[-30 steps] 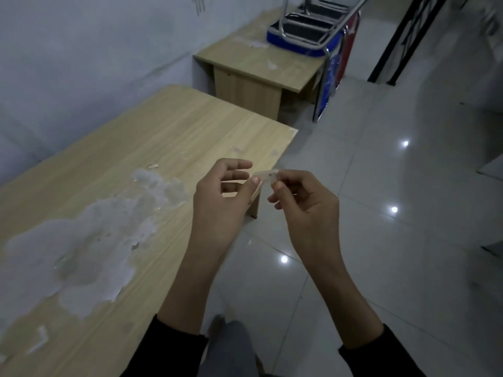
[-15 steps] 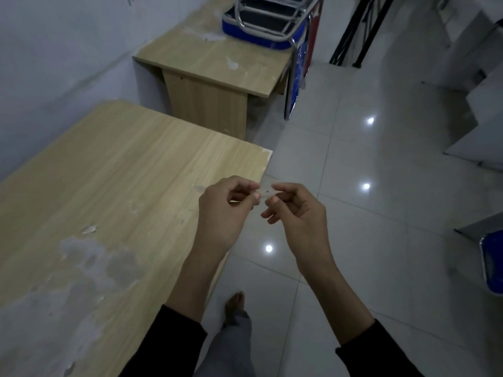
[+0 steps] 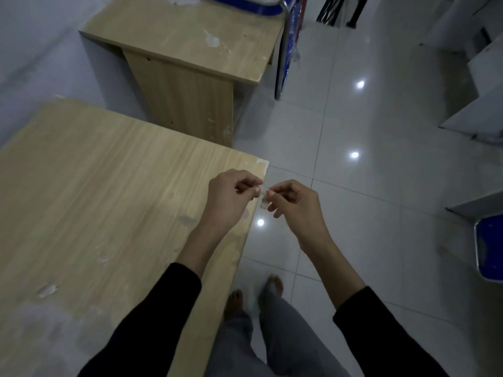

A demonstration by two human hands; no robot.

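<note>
A small pale scrap [image 3: 263, 203] is pinched between both hands and held in the air just off the right edge of the tabletop [image 3: 109, 200], above the tiled floor [image 3: 381, 240]. The left hand [image 3: 231, 198] is seen from the back, fingers curled, thumb and forefinger closed on the scrap. The right hand [image 3: 296, 204] is turned towards it, its fingertips nipped on the same scrap. Both forearms are angled inward from black sleeves [image 3: 163, 308].

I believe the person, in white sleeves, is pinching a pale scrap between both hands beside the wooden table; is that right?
Not quite: the sleeves are black, as the head view shows. The left hand and right hand do pinch the pale scrap beside the table.
</note>
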